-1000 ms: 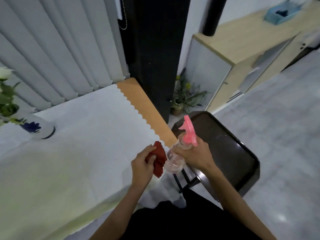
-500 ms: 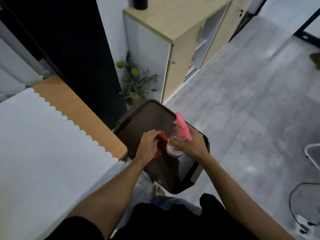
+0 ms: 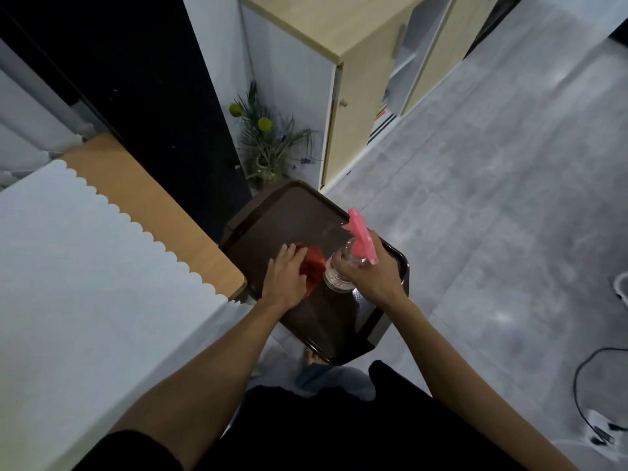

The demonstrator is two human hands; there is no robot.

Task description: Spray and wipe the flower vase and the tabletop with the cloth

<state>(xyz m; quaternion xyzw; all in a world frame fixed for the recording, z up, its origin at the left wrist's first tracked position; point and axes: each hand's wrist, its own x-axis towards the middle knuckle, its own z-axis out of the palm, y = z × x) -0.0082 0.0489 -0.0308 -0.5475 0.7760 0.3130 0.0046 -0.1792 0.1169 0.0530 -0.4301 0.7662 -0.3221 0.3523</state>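
Observation:
My left hand (image 3: 284, 277) lies flat on the red cloth (image 3: 313, 268) and presses it on the dark stool seat (image 3: 272, 226). My right hand (image 3: 372, 277) grips a clear spray bottle (image 3: 338, 271) with a pink trigger head (image 3: 362, 234), which stands on or just above the seat, right of the cloth. The table (image 3: 142, 205) with its white scalloped cover (image 3: 85, 283) is on the left. The flower vase is out of view.
A light wooden cabinet (image 3: 343, 96) stands beyond the stool, with a small floor plant (image 3: 268, 144) beside it. Grey floor stretches to the right. A black cable (image 3: 584, 385) lies on the floor at the far right.
The view swung right, away from the table and vase. Both hands carried the cloth and bottle from the table corner to the stool seat, where the left hand now spreads flat on the cloth.

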